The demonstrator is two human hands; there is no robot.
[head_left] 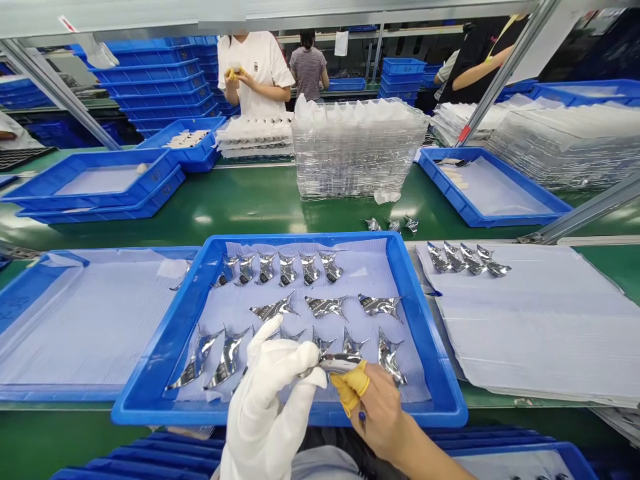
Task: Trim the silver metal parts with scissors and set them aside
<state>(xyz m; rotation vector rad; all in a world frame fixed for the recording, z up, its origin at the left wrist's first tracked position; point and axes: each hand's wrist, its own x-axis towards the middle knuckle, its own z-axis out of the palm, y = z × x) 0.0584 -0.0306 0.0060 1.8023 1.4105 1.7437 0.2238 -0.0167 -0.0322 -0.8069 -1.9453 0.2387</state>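
Though white-gloved, left hand [267, 393] pinching chrome piece [340, 363]

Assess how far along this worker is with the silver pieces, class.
Apparently done: four silver pieces lined up on the white sheet. In hand: one piece held between the gloved left hand and the right hand with its yellow fingertip cover. Left: the rows of pieces in the blue tray.

white-gloved left hand [267, 393]: pinching grip | bare right hand [385, 417]: yellow finger cots [350, 387], pinching grip
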